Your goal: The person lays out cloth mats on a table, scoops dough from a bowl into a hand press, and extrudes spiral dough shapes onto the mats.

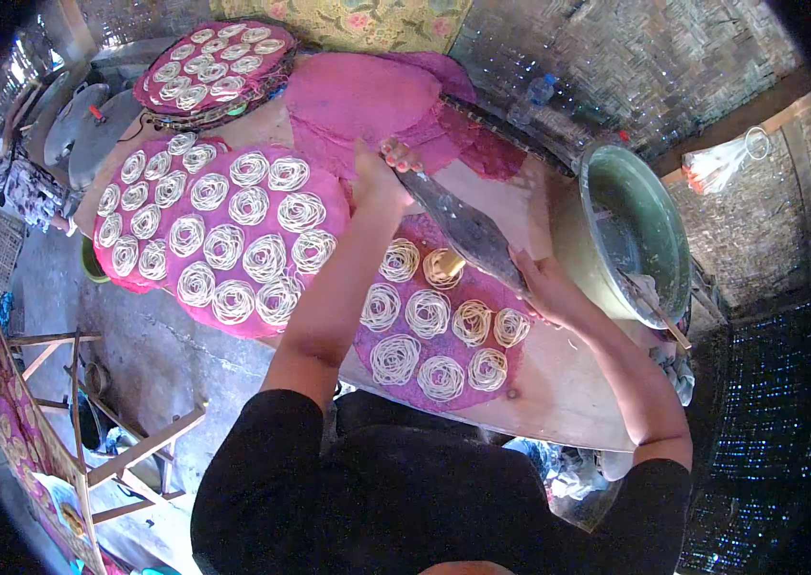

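Both hands closed on a long dark tool (463, 228): left hand (382, 177) at its far end, right hand (544, 287) at its near end. Tool slants above a pink cloth (439, 335) on the counter (568, 393). Yellowish cylinder (450, 264) beneath it, over one strand coil (440, 272) (strands pale, loosely looped). Green basin (616, 230) beyond the right hand.

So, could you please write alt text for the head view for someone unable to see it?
A person's left hand and right hand grip a long dark tool above pale coils on pink cloth; more coils lie left, a green tub stands right.
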Motion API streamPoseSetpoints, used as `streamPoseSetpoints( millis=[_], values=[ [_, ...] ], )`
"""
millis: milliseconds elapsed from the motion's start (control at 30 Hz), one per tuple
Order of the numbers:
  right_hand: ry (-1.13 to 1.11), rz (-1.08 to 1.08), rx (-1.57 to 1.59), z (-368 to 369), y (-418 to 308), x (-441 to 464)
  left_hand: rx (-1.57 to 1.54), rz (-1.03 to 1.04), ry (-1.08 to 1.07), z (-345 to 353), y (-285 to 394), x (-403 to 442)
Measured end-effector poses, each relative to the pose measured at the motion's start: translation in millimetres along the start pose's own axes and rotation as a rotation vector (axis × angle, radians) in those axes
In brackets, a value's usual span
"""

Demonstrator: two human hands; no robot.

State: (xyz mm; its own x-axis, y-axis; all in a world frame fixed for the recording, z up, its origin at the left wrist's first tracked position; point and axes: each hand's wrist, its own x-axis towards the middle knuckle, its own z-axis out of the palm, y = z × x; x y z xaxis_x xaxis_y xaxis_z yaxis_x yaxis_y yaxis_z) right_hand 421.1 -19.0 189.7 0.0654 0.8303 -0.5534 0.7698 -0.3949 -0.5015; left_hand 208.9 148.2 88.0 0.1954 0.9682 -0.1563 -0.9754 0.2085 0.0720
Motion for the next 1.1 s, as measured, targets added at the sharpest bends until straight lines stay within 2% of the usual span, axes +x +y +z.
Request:
streamPoseSetpoints(
  millis=[100,167,400,467,500,600,667,767,900,967,1033,1100],
  values=[
    [0.047,0.042,-0.033,-5.1,20.1,6.3,0.02,0.024,0.079,-1.4,-21.2,-2.1],
    [0.119,0.031,-0.11,-7.0,39.7,20.0,-0.041,-0.058,0.011,-19.0,-34.9,14.0],
    [0.246,-0.047,-0.207,-18.4,49.3,21.7,-0.063,-0.052,-0.238,-29.2,-50.9,40.3],
    [-0.235,-0.084,0.273,-41.0,49.7,15.2,-0.159,-0.079,-0.292,-25.5,-48.7,37.7],
    [-0.232,-0.087,0.269,-44.4,50.0,16.0,-0.161,-0.077,-0.297,-20.3,-47.8,36.7],
    [-0.396,-0.165,0.928,-33.9,59.2,27.8,-0.272,-0.105,-0.259,-14.4,-46.2,31.8],
    [-0.472,-0.215,1.239,-8.8,67.6,50.6,-0.297,-0.116,-0.326,-20.5,-46.2,36.0],
    [-0.552,-0.272,1.42,25.9,74.4,75.3,-0.261,-0.035,-0.28,-37.6,-40.0,41.7],
    [-0.547,-0.32,1.284,40.0,73.9,91.2,-0.311,-0.03,-0.286,-46.4,-26.7,39.2],
    [-0.493,-0.339,1.078,42.2,72.2,100.4,-0.384,0.085,-0.178,-43.3,-22.1,34.8],
    [-0.372,-0.391,0.714,43.8,69.9,109.5,-0.338,0.148,-0.184,-44.4,-5.0,35.2],
    [-0.178,-0.511,0.206,49.5,67.3,115.6,-0.292,0.21,-0.194,-41.7,17.2,36.1]
  ],
)
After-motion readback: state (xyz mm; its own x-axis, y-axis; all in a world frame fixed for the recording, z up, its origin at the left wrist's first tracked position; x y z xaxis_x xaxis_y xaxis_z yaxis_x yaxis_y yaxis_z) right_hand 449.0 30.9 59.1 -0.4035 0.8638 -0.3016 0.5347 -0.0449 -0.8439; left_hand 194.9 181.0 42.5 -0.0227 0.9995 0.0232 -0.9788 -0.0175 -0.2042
